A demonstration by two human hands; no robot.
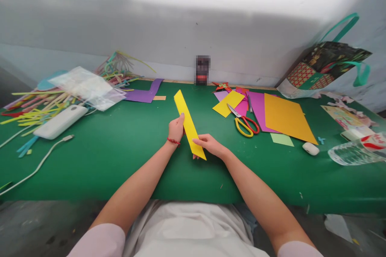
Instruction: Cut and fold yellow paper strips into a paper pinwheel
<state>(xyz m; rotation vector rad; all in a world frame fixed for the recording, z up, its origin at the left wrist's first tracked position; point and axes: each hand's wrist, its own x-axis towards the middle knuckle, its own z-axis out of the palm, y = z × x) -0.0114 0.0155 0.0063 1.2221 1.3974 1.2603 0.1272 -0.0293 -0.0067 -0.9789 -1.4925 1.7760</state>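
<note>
Partly hidden by the yellow strip (pixel 189 125), left hand (pixel 175 129) and right hand (pixel 210 145) pinch it.

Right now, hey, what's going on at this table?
A person holds a long yellow paper strip in both hands over the green tabletop, the left hand higher up it, the right hand near its lower end. Scissors with one yellow and one red handle lie to the right, by colored paper sheets.
</note>
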